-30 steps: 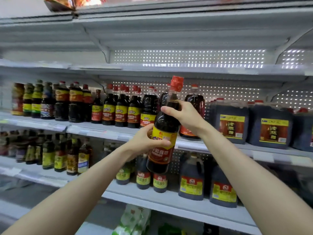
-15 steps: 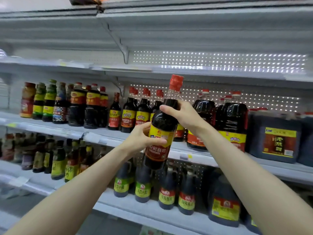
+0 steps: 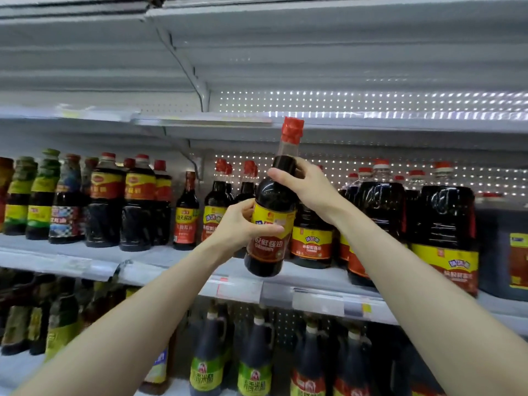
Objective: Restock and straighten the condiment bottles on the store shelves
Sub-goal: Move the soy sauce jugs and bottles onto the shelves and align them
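Note:
I hold a dark soy sauce bottle (image 3: 271, 201) with a red cap and a yellow and red label in both hands, slightly tilted, in front of the middle shelf (image 3: 171, 267). My left hand (image 3: 243, 224) wraps the label from the left. My right hand (image 3: 308, 187) grips the shoulder and neck from the right. The bottle's base hangs just above the shelf's front edge, in front of a gap between the smaller red-capped bottles (image 3: 217, 207) and a larger matching bottle (image 3: 311, 241).
Large dark bottles (image 3: 445, 232) stand to the right on the same shelf. Mixed sauce bottles (image 3: 105, 201) line its left part. Vinegar bottles with green labels (image 3: 254, 364) fill the shelf below. The shelf above (image 3: 371, 121) is bare at its front.
The view has shifted so the shelves sit further right and closer. The held bottle has stayed in both hands and sits nearer the middle shelf.

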Demonstrator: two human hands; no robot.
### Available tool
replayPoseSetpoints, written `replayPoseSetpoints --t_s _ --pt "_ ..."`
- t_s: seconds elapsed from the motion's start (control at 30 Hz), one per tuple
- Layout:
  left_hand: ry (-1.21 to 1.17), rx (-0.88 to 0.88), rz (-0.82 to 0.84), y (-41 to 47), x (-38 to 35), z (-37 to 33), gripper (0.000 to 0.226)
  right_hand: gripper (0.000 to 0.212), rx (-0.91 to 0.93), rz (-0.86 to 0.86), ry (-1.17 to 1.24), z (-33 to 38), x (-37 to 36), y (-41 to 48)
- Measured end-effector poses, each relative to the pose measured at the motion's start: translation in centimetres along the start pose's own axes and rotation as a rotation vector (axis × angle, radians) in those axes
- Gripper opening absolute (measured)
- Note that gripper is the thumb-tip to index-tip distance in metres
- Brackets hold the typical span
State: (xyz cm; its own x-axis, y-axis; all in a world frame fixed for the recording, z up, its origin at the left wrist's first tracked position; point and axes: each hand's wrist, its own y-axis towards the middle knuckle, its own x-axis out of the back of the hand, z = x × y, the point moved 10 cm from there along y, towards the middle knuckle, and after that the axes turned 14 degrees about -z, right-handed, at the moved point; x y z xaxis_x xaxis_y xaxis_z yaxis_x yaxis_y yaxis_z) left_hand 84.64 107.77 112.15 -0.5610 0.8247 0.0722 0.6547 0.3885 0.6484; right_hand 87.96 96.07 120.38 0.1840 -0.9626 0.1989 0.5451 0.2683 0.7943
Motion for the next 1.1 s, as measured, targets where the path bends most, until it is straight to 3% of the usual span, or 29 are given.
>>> replayPoseSetpoints --t_s 0.27,0.5,0.87,1.1 --pt "-0.066 0.042 0.022 4.2 -0.9 4.0 0.042 0.041 -0.057 -0.061 -0.046 -5.2 -1.5 2.5" --pt "-0.108 0.069 0.044 6.1 -1.2 7.2 0.041 0.015 -0.091 -0.094 -0.055 -7.8 -3.2 3.3" --pt "-0.164 0.152 0.089 6.6 -2.0 9.5 0.041 0.018 -0.126 -0.154 -0.124 -9.4 -3.7 3.4" --pt "-0.154 0.186 0.103 6.7 -2.1 10.1 0.035 0.031 -0.152 -0.136 -0.174 -10.2 -4.1 3.8"
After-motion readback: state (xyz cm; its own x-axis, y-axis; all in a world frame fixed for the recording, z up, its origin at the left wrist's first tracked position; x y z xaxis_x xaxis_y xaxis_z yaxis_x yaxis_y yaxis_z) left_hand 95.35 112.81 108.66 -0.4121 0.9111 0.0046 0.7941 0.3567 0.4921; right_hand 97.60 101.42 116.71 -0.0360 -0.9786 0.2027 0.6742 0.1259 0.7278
